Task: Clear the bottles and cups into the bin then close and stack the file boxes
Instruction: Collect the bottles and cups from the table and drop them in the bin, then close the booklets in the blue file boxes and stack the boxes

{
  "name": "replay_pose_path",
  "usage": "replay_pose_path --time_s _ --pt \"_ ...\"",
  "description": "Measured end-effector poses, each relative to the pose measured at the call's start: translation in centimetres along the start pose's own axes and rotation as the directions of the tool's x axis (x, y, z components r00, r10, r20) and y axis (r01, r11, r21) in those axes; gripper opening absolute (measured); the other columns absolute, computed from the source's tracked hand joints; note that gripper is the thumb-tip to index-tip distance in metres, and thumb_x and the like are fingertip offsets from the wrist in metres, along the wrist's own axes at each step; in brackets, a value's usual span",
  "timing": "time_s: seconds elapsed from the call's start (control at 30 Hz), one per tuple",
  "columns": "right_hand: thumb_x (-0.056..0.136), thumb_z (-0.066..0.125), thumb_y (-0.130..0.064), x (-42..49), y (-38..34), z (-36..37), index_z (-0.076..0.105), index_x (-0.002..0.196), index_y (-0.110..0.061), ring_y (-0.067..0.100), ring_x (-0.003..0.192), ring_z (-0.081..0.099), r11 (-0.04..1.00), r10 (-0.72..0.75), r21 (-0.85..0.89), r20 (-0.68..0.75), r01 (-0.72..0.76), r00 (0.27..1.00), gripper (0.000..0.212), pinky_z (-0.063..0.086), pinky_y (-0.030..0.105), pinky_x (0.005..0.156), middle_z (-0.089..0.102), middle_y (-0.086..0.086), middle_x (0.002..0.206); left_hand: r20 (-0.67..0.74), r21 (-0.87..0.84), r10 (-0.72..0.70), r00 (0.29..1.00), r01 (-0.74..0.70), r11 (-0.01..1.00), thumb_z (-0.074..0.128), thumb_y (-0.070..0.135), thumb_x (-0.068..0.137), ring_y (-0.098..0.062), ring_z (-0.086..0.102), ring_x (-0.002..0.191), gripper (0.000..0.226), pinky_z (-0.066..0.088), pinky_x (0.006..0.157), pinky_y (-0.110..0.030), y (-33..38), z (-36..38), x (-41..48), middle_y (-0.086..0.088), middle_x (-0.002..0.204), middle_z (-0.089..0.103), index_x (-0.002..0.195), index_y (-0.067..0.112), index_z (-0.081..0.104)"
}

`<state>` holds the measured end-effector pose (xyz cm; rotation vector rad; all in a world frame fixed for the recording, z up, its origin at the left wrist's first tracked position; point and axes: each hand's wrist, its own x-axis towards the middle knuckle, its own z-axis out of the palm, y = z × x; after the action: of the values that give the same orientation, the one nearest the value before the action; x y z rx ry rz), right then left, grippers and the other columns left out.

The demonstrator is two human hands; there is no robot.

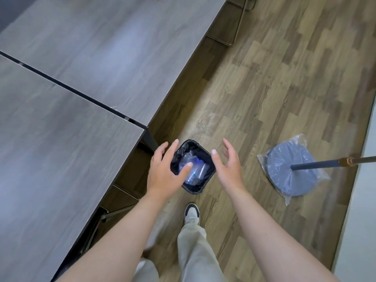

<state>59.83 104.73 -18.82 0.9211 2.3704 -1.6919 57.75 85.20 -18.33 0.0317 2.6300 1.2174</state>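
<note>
Bin: small, dark, roughly square, lined with a black bag. Standing on the wooden floor just beside the corner of the near desk, directly ahead of the person's feet. Inside: clear plastic bottles with blue labels, lying jumbled. Exact count not readable; cups not distinguishable among them.

Left hand: held out over the left rim of the bin, back toward the camera. Fingers straight and slightly spread, thumb extended across the opening. Holding nothing.

Right hand: held out at the right side of the bin, palm turned inward toward the left hand. Fingers loosely bent and apart, thumb raised. Holding nothing.

Contact between either hand and the bin: cannot be told from this view.

Near desk: grey wood-grain top, butted against a far desk of the same finish, with a narrow dark gap between the two. Metal frame visible below the near desk's edge.

Round base: grey disc wrapped in a clear plastic bag, lying on the floor well to the right of the bin. Pole rising from its centre toward the right edge of view.

Lower centre: one light trouser leg and a white-and-dark shoe, planted near the bin.
</note>
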Motion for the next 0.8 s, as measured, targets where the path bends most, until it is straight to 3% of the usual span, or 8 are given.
replay_pose_path --time_s 0.13,0.27,0.43,0.57,0.7,0.8 --pt "0.092 0.059 -0.051 -0.7 -5.0 -0.3 0.038 0.146 -0.046 -0.002 0.139 0.039 0.992 -0.117 0.046 0.049 0.115 0.992 0.058 0.036 0.041 0.117 0.038 -0.038 0.142 -0.084 0.012 0.066 0.994 -0.066 0.998 0.062 0.064 0.085 -0.009 0.029 0.145 0.073 0.032 0.112 -0.032 2.5 -2.7 0.2 0.012 0.157 0.033 0.151 0.045 0.035" --pt "0.091 0.06 -0.05 -1.7 -10.4 -0.9 0.038 0.148 -0.042 -0.001 0.14 0.039 0.972 -0.22 0.106 0.076 0.212 0.973 0.061 0.037 0.043 0.117 0.041 -0.022 0.152 -0.196 -0.007 0.125 0.972 -0.129 0.992 0.067 0.054 0.088 -0.008 0.034 0.141 0.068 0.031 0.109 -0.026 5.9 -6.3 0.4 0.01 0.153 0.038 0.15 0.038 0.042" --pt "0.096 0.06 -0.039 -3.6 -16.9 0.0 0.038 0.147 -0.042 -0.003 0.137 0.041 0.935 -0.346 0.139 0.154 0.327 0.925 0.055 0.041 0.039 0.114 0.043 -0.019 0.15 -0.362 -0.047 0.112 0.925 -0.139 0.989 0.064 0.056 0.087 -0.008 0.039 0.138 0.066 0.03 0.108 -0.022 7.4 -12.8 -0.3 0.009 0.147 0.045 0.147 0.036 0.045" --pt "0.096 0.061 -0.035 -5.9 -21.9 3.9 0.037 0.151 -0.035 -0.003 0.136 0.042 0.896 -0.443 0.18 0.298 0.405 0.846 0.06 0.043 0.041 0.114 0.044 -0.018 0.15 -0.532 -0.041 0.055 0.845 -0.09 0.995 0.064 0.055 0.087 -0.009 0.044 0.133 0.065 0.035 0.109 -0.026 6.0 -19.7 -3.4 0.008 0.141 0.049 0.146 0.031 0.048" --pt "0.096 0.061 -0.035 -10.0 -25.6 8.9 0.037 0.151 -0.034 0.0 0.138 0.042 0.85 -0.525 0.226 0.421 0.475 0.739 0.06 0.043 0.041 0.113 0.044 -0.017 0.151 -0.666 -0.007 -0.015 0.746 0.015 1.0 0.063 0.057 0.086 0.002 0.042 0.129 0.066 0.026 0.104 -0.004 3.1 -25.9 -9.3 0.011 0.139 0.049 0.146 0.032 0.048" --pt "0.097 0.061 -0.034 -13.9 -27.5 12.4 0.037 0.15 -0.033 0.003 0.139 0.041 0.822 -0.565 0.268 0.499 0.503 0.657 0.058 0.042 0.038 0.113 0.044 -0.015 0.151 -0.742 0.002 -0.061 0.667 0.092 0.996 0.06 0.06 0.085 0.003 0.042 0.127 0.068 0.025 0.104 -0.002 1.0 -29.7 -14.6 0.011 0.139 0.049 0.146 0.031 0.047"
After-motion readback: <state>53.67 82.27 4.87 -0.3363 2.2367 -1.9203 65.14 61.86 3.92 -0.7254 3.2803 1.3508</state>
